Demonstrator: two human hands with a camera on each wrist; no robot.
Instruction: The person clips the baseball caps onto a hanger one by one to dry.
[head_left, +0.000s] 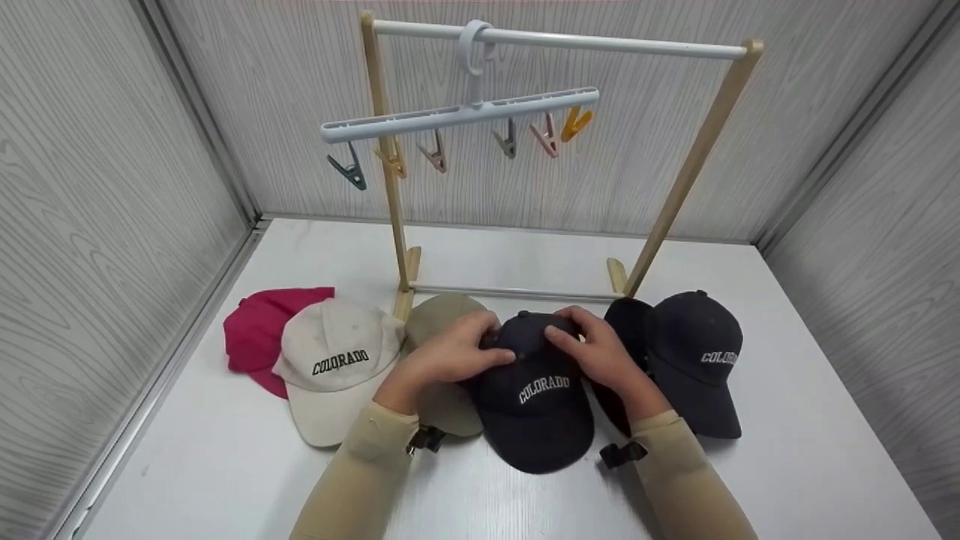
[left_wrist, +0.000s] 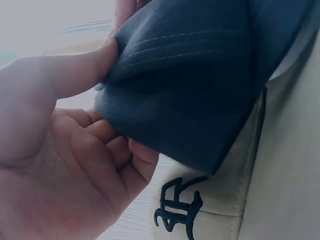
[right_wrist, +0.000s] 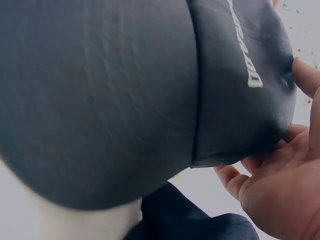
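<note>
A dark navy baseball cap [head_left: 536, 405] with white COLORADO lettering is at the middle front, its brim toward me. My left hand [head_left: 457, 352] grips its left side, thumb on the crown. On the other side my right hand [head_left: 600, 356] holds the crown between thumb and fingers. The left wrist view shows the dark fabric [left_wrist: 185, 100] pinched between thumb and fingers, a light cap with dark embroidery [left_wrist: 182, 205] below. Brim [right_wrist: 100, 100] and crown fill much of the right wrist view. An olive cap [head_left: 450, 412] lies partly hidden under my left forearm.
To the left lie an off-white cap [head_left: 337, 337] and a magenta cap [head_left: 255, 330]. A dark cap [head_left: 697, 345] overlaps a black cap [head_left: 626, 319] on the right. Behind, a wooden-legged rack [head_left: 690, 165] carries a pale blue hanger [head_left: 450, 118] with several coloured clips [head_left: 352, 172].
</note>
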